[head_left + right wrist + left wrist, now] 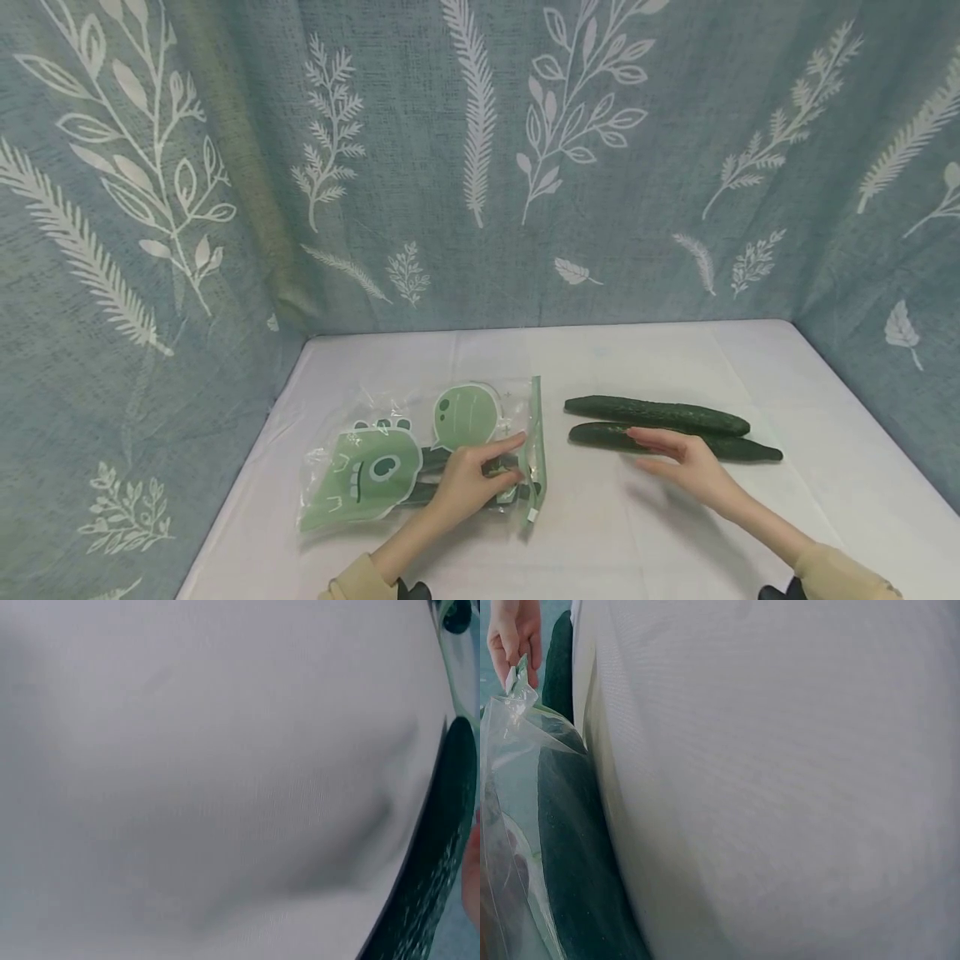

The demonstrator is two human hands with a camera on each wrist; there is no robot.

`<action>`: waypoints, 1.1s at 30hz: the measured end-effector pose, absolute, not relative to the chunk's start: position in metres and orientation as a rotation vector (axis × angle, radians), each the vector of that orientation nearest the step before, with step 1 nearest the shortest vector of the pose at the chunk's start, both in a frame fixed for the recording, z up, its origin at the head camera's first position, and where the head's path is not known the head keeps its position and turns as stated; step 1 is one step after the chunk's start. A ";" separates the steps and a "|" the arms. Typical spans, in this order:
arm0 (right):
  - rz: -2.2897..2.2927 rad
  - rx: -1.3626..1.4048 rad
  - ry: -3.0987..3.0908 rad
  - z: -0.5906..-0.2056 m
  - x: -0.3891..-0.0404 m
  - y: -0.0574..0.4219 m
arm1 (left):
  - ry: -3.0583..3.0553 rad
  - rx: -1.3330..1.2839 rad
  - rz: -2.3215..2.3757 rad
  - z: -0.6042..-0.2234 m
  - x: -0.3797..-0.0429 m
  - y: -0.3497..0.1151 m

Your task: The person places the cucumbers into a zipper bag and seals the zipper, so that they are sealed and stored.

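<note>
A clear zip bag with green cartoon figures lies on the left half of the white table. Dark cucumbers show inside it, one also large in the left wrist view. My left hand is over the bag by its green-edged mouth, thumb and index finger spread apart. To the right, two cucumbers lie side by side, a far one and a near one. My right hand is at the near cucumber with straight fingers, fingertips overlapping it; part of that hand shows beside a cucumber.
A white cloth covers the table. Blue-green curtains with white leaf prints hang behind the table and on both sides. The bag's white slider is at the near end of its green edge.
</note>
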State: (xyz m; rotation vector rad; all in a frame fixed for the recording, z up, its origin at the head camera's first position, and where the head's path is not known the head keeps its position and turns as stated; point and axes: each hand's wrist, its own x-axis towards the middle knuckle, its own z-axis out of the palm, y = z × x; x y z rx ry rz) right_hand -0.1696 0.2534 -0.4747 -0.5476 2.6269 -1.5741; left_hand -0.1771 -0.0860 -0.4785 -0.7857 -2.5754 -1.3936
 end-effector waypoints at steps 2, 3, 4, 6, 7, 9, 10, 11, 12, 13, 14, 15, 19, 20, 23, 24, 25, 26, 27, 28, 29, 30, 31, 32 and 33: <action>-1.570 -0.515 2.639 -0.473 -0.170 0.258 | -2.575 -0.786 -1.391 -0.479 -0.177 -0.086; -1.564 -0.492 2.646 -0.472 -0.170 0.260 | -2.577 -0.784 -1.387 -0.479 -0.177 -0.086; -1.559 -0.473 2.654 -0.470 -0.170 0.261 | -2.580 -0.782 -1.385 -0.479 -0.177 -0.086; -1.538 -0.437 2.674 -0.468 -0.170 0.265 | -2.579 -0.778 -1.383 -0.479 -0.178 -0.086; -1.528 -0.428 2.686 -0.468 -0.170 0.267 | -2.581 -0.776 -1.383 -0.479 -0.178 -0.086; -1.506 -0.418 2.716 -0.466 -0.170 0.271 | -2.586 -0.773 -1.383 -0.479 -0.178 -0.086; -1.494 -0.414 2.731 -0.466 -0.170 0.273 | -2.589 -0.770 -1.384 -0.479 -0.178 -0.086; -1.479 -0.407 2.746 -0.466 -0.169 0.275 | -2.591 -0.768 -1.385 -0.479 -0.178 -0.086; -1.466 -0.400 2.761 -0.465 -0.169 0.278 | -2.596 -0.766 -1.383 -0.479 -0.178 -0.086; -1.450 -0.396 2.774 -0.465 -0.169 0.280 | -2.601 -0.765 -1.380 -0.479 -0.178 -0.086; -1.438 -0.388 2.786 -0.465 -0.170 0.283 | -2.605 -0.764 -1.376 -0.479 -0.178 -0.086; -1.416 -0.387 2.798 -0.466 -0.170 0.286 | -2.605 -0.763 -1.376 -0.479 -0.178 -0.086; -1.356 -0.350 2.831 -0.466 -0.173 0.299 | -2.599 -0.766 -1.382 -0.479 -0.177 -0.086; -1.345 -0.341 2.836 -0.466 -0.173 0.302 | -2.598 -0.766 -1.386 -0.479 -0.177 -0.086; -1.325 -0.321 2.842 -0.466 -0.174 0.313 | -2.595 -0.768 -1.386 -0.479 -0.177 -0.086; -1.325 -0.320 2.845 -0.466 -0.174 0.316 | -2.594 -0.769 -1.384 -0.479 -0.177 -0.085; -1.326 -0.320 2.840 -0.466 -0.174 0.319 | -2.593 -0.769 -1.380 -0.480 -0.177 -0.085; -1.329 -0.321 2.840 -0.466 -0.174 0.322 | -2.593 -0.768 -1.375 -0.480 -0.177 -0.085; -1.330 -0.319 2.840 -0.467 -0.174 0.325 | -2.592 -0.767 -1.370 -0.480 -0.177 -0.085; -1.331 -0.314 2.842 -0.467 -0.174 0.328 | -2.592 -0.766 -1.366 -0.480 -0.177 -0.085; -1.326 -0.312 2.845 -0.467 -0.175 0.330 | -2.590 -0.764 -1.364 -0.480 -0.177 -0.085; -1.317 -0.306 2.849 -0.467 -0.175 0.332 | -2.589 -0.762 -1.364 -0.481 -0.177 -0.085; -1.301 -0.310 2.856 -0.467 -0.175 0.335 | -2.587 -0.761 -1.364 -0.481 -0.177 -0.086; -1.287 -0.301 2.864 -0.467 -0.175 0.336 | -2.586 -0.760 -1.365 -0.481 -0.177 -0.086; -1.268 -0.294 2.874 -0.467 -0.176 0.338 | -2.584 -0.761 -1.366 -0.481 -0.177 -0.085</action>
